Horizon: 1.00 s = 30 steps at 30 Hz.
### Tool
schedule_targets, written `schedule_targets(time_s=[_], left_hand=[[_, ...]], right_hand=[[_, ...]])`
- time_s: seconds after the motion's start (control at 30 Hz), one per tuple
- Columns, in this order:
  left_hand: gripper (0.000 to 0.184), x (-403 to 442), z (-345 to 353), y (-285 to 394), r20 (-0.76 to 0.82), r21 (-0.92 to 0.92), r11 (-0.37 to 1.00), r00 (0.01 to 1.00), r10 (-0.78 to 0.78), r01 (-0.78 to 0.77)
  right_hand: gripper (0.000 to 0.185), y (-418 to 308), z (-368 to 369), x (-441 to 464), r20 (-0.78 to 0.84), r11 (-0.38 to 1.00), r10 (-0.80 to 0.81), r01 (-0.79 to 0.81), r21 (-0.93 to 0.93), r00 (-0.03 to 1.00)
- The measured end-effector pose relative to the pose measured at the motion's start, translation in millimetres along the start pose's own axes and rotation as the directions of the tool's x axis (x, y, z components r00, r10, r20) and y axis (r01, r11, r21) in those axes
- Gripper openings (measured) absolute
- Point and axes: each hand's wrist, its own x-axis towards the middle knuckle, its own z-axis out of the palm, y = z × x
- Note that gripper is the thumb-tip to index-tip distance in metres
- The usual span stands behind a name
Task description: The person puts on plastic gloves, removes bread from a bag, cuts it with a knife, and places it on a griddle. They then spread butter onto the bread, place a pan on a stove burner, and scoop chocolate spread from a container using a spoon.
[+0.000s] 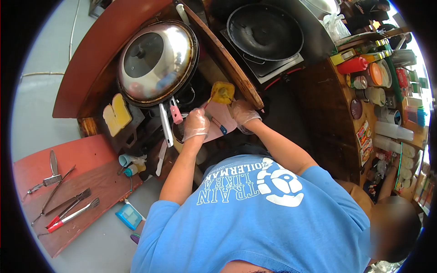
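My left hand, in a clear plastic glove, is closed around a thin-handled utensil. The utensil's tip reaches the near left side of a small container smeared with yellow; its exact kind is too small to make out. On the container's right edge, my gloved right hand grips with its fingers. Beneath both hands lies a pink cutting board, with a blue-handled knife on it between my wrists.
Left of my hands stands a large pan with a domed lid. Bread slices lie beyond it. A black wok sits behind a wooden partition. Tongs and brushes rest on a red board. Another person is at right.
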Motion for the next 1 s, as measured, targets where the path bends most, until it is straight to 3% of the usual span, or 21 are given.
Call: schedule_targets(time_s=[0.07, 0.1, 0.17, 0.3, 0.37, 0.43, 0.5, 0.6, 0.67, 0.7, 0.77, 0.8, 0.83, 0.9, 1.0], left_hand=[[0.02, -6, -4, 3, -0.025, -0.039, 0.998, 0.998, 0.051, -0.052], [0.02, -6, 0, 4, -0.025, -0.041, 0.998, 0.999, 0.048, -0.049], [0.023, -2, 12, 3, 0.004, -0.027, 0.993, 0.994, 0.113, -0.113], [0.023, 21, 27, 1, -0.03, 0.018, 1.0, 0.999, 0.018, -0.018], [0.023, 25, 19, 2, -0.076, -0.014, 1.0, 0.997, 0.019, -0.02], [0.024, 13, 11, 11, -0.082, -0.007, 0.997, 0.994, 0.075, -0.076], [0.025, 4, 9, 19, 0.046, 0.008, 0.997, 0.996, 0.073, -0.073], [0.023, 16, 41, -1, -0.014, 0.021, 0.999, 0.999, 0.029, -0.029], [0.022, 17, 44, -5, -0.032, 0.049, 0.999, 0.999, -0.017, 0.018], [0.022, 14, 34, 2, -0.041, 0.032, 0.999, 0.999, -0.004, 0.005], [0.023, 2, 21, 16, -0.043, 0.011, 1.0, 0.999, 0.011, -0.011], [0.023, -7, 17, 23, -0.026, 0.001, 1.0, 0.999, 0.027, -0.027], [0.023, -12, 15, 26, -0.012, -0.007, 0.999, 0.999, 0.041, -0.041], [0.023, -6, 27, 16, 0.014, 0.058, 0.998, 1.0, -0.006, 0.005], [0.024, 9, 36, 8, 0.019, 0.141, 0.989, 0.999, -0.037, 0.034]], right_hand=[[0.028, -5, -15, -6, 0.258, 0.968, -0.096, 0.15, -0.199, 0.961], [0.028, -6, -19, -9, 0.261, 0.968, -0.097, 0.152, -0.2, 0.961], [0.019, -11, -26, -13, 0.139, 0.916, -0.285, 0.312, -0.253, 0.948], [0.019, -23, -42, -16, 0.174, 0.92, -0.275, 0.312, -0.237, 0.945], [0.025, -28, -54, -16, 0.329, 0.891, -0.208, 0.317, -0.324, 0.921], [0.026, -28, -56, -15, 0.31, 0.923, -0.201, 0.285, -0.258, 0.929], [0.027, -27, -55, -15, 0.291, 0.95, -0.194, 0.254, -0.182, 0.937], [0.03, -22, -47, -15, 0.28, 0.973, -0.142, 0.186, -0.138, 0.95], [0.029, -15, -46, -19, 0.344, 0.86, -0.313, 0.419, -0.293, 0.885], [0.029, -20, -51, -18, 0.343, 0.857, -0.314, 0.419, -0.299, 0.885], [0.026, -30, -57, -21, 0.353, 0.874, -0.163, 0.301, -0.381, 0.921], [0.025, -23, -55, -23, 0.303, 0.856, -0.28, 0.38, -0.352, 0.911], [0.025, -17, -52, -23, 0.304, 0.856, -0.281, 0.381, -0.35, 0.91], [0.026, -17, -50, -23, 0.398, 0.777, -0.37, 0.514, -0.363, 0.839], [0.026, -21, -56, -33, 0.345, 0.831, -0.353, 0.461, -0.311, 0.87]])
